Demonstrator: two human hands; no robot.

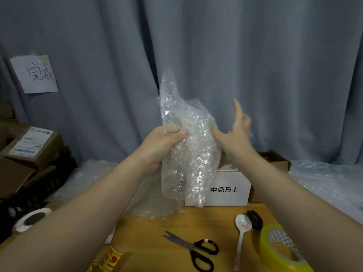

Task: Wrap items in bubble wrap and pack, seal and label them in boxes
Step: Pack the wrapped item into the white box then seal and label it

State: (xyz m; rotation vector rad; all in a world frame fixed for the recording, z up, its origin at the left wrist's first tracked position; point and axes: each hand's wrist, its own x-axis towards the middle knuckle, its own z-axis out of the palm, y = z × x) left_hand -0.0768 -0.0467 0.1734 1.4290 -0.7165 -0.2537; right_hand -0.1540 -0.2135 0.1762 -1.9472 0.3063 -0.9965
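Upright, crinkled clear bubble wrap point(188, 146) fills left hand point(163, 146).

Dim, even light; glare on bubble wrap point(188, 146); soft focus, edges bowed.

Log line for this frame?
phase: wrapping | left grip: holds bubble wrap raised | right grip: open, at wrap's right edge | spoon: on table, unwrapped | white box: behind wrap

I count hands 2: left hand point(167, 143), right hand point(235, 134) | wrap sheet point(188, 154) held 1 | white box point(227, 179) 1 | scissors point(188, 245) 1 | spoon point(243, 222) 1 | tape rolls 2: yellow roll point(265, 246), white roll point(19, 225) | black disc point(255, 219) 1 | sign point(35, 74) 1 | labelled brown box point(39, 160) 1 I can make out
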